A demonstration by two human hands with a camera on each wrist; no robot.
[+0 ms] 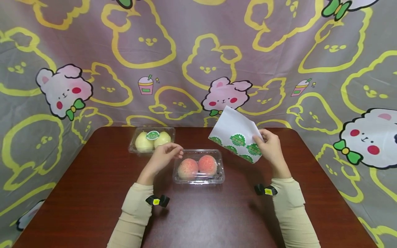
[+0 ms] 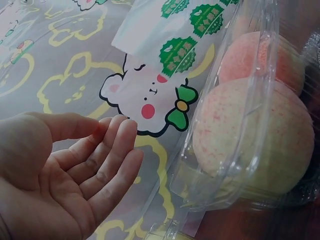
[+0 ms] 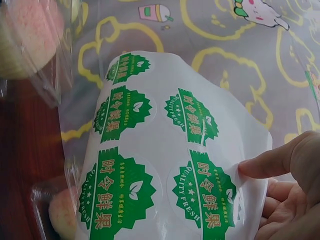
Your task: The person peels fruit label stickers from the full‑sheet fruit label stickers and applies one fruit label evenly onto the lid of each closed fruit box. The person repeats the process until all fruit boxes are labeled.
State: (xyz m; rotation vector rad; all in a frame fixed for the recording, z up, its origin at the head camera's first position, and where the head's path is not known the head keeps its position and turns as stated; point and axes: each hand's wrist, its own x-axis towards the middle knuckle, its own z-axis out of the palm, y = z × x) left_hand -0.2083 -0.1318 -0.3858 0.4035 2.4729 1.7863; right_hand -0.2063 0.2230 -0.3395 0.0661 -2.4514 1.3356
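My right hand point(image 1: 269, 144) pinches the right edge of a white sheet of green round stickers point(image 3: 165, 120), thumb on the printed face. The sheet is raised and tilted above the table, with its blank part uppermost in the head view. My left hand point(image 1: 164, 155) hovers at the upper left corner of a clear plastic box point(image 1: 198, 181) of two pinkish peaches point(image 1: 207, 165). In the left wrist view, its thumb point(image 2: 75, 125) comes close to the index fingertip, the other fingers are loosely bent, and nothing shows between them.
Behind my left hand, a second clear box point(image 1: 132, 146) holds two pale yellow-green fruits point(image 1: 144, 142) and bears a green round sticker point(image 1: 152, 135) on its lid. Both boxes stand on a dark red-brown table point(image 1: 217, 213). A patterned cloth point(image 1: 186, 51) hangs around the back and sides.
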